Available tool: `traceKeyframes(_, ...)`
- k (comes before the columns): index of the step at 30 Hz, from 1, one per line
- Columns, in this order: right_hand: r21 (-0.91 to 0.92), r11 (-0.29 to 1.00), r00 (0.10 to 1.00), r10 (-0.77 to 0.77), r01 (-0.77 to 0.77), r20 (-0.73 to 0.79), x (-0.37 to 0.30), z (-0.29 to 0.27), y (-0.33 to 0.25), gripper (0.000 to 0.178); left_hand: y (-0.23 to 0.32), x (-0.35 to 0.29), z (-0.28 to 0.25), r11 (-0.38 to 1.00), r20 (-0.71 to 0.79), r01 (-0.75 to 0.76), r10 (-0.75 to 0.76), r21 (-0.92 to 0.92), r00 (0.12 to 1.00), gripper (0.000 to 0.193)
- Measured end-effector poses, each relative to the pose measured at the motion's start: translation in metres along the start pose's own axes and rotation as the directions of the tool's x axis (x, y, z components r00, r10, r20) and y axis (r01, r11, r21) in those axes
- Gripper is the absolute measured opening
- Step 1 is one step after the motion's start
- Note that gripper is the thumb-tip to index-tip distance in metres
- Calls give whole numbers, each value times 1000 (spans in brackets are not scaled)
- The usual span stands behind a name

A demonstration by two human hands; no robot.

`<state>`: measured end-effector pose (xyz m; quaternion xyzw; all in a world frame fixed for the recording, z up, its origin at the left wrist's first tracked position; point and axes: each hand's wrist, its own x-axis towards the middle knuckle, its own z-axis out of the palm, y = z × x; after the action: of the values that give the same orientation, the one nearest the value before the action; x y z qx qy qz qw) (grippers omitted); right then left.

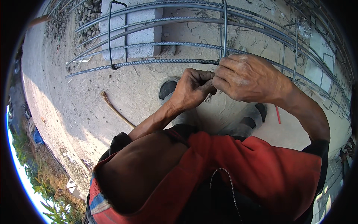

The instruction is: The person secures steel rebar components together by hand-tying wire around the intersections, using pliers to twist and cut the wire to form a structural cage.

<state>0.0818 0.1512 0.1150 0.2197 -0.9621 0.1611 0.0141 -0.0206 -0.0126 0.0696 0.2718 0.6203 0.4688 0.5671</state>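
My left hand (187, 90) is closed in a pinch, its thumb and fingertips meeting those of my right hand (246, 79). Thin dark strands that look like tie wire (209, 98) stick out below the left fingers. My right hand is bent over from the right with its fingers curled in; whatever it pinches is hidden. Both hands are just on my side of a rebar cage (160, 61), whose long ribbed bars run across the view. Close behind the right knuckles stands a stirrup (225, 31), and another stirrup (109, 33) crosses the bars farther left.
Under the cage lies a pale block (140, 39), with gravel (87, 22) to its left. A brown stick-like piece (113, 107) rests on the ground at left, a thin red piece (278, 114) at right. My shoes (168, 89) are below the hands. More rebar cages (328, 71) extend at right.
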Motion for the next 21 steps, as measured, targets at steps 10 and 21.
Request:
traceKeyframes(10,-263,953,978,181,-149,102,6,-14,-5,9,18,-6,-3,984,-68,136,-129,117,989,14)
traceKeyframes(21,201,858,851,504,-473,-147,-37,49,-9,9,44,9,-41,216,341,-430,354,876,871,19)
